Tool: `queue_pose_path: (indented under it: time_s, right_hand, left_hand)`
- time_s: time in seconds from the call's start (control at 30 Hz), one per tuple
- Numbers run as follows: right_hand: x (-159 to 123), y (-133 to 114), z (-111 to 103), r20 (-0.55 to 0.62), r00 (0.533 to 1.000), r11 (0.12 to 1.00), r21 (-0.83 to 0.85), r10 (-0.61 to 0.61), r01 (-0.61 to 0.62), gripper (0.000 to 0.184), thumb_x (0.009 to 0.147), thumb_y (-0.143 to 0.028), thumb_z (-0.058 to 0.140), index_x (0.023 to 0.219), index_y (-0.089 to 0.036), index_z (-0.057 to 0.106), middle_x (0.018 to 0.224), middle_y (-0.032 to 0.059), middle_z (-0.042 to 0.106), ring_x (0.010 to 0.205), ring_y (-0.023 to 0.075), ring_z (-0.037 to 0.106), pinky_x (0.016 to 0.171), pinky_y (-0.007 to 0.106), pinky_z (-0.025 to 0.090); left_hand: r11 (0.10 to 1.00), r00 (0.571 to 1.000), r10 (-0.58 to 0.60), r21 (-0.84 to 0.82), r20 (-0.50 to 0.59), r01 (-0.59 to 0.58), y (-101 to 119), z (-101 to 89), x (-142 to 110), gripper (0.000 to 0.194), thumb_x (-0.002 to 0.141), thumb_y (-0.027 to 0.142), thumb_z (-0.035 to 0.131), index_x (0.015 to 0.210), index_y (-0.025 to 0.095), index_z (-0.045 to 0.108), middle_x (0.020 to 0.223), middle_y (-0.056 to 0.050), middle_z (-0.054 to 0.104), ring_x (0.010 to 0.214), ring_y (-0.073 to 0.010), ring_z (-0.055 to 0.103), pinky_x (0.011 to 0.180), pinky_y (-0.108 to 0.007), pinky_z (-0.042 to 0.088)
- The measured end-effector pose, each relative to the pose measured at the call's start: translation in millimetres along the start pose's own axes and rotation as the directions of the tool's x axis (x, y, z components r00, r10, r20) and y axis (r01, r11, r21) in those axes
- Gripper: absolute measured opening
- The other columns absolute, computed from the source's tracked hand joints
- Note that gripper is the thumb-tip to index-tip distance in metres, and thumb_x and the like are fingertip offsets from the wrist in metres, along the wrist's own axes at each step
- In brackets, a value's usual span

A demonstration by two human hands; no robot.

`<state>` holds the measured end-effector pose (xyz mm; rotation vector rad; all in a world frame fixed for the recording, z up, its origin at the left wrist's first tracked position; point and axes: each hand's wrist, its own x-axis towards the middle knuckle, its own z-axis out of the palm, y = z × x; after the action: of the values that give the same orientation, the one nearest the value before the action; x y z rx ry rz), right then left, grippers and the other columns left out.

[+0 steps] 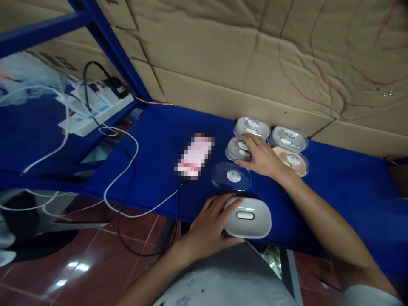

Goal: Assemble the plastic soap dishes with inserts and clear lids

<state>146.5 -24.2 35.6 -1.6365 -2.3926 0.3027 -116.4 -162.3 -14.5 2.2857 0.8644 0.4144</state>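
Note:
My left hand (pixel 219 221) is closed round the left end of a light grey, rounded plastic box (pixel 259 221) at the shelf's front edge. A white oval piece sits in the middle of its top. My right hand (pixel 261 155) grips the right end of a smaller-looking grey box (pixel 232 148) under a clear cover with a round label. Between the two hands lies a loose clear plastic cover (pixel 219 176), also with a round label. Behind and beside my right hand stand two more covered grey boxes (pixel 251 127) and a peach-coloured one (pixel 301 163), partly hidden by the hand.
A phone (pixel 196 155) with a blurred screen lies on the blue shelf (pixel 159 136), cables running from its lower end. To the left, a white power strip (pixel 92 117) and tangled cables rest by the blue frame. A cardboard wall (pixel 204 80) closes off the back.

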Motion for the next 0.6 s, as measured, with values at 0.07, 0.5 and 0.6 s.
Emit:
queue_pose_path:
  time_s: [0.07,0.5,0.6]
  right_hand:
    - [-1.3,1.2,0.9,-0.031,0.999,1.0,-0.003,-0.01,0.01,0.076,0.094,-0.052,0.071,0.159,-0.021,0.046,0.167,0.0196,0.049,0.151,0.0447,0.049,0.115,0.067,0.049]
    - [-8.6,-5.6,0.6,-0.007,1.0,0.99,-0.142,0.011,-0.011,0.08,0.1,-0.057,0.063,0.167,-0.019,0.04,0.174,0.0215,0.04,0.156,0.0472,0.043,0.116,0.07,0.048]
    - [-8.0,-6.3,3.7,-0.019,1.0,0.99,-0.139,0.02,-0.023,0.082,0.1,-0.059,0.062,0.168,-0.019,0.038,0.173,0.023,0.04,0.155,0.0493,0.043,0.116,0.072,0.047]
  left_hand:
    - [1.0,1.0,-0.007,-0.005,0.003,0.007,0.5,0.0,0.3,0.109,0.086,0.057,0.088,0.171,0.033,0.025,0.168,-0.015,0.047,0.151,-0.0386,0.049,0.125,-0.06,0.042]
    - [1.0,1.0,0.004,-0.019,0.017,-0.003,2.7,-3.6,1.6,0.103,0.087,0.059,0.087,0.17,0.031,0.033,0.167,-0.014,0.048,0.151,-0.0384,0.049,0.127,-0.059,0.041]
    - [1.0,1.0,0.008,-0.022,0.01,-0.008,2.8,-3.6,1.3,0.102,0.088,0.059,0.085,0.171,0.033,0.031,0.168,-0.014,0.048,0.151,-0.0381,0.049,0.128,-0.06,0.04]
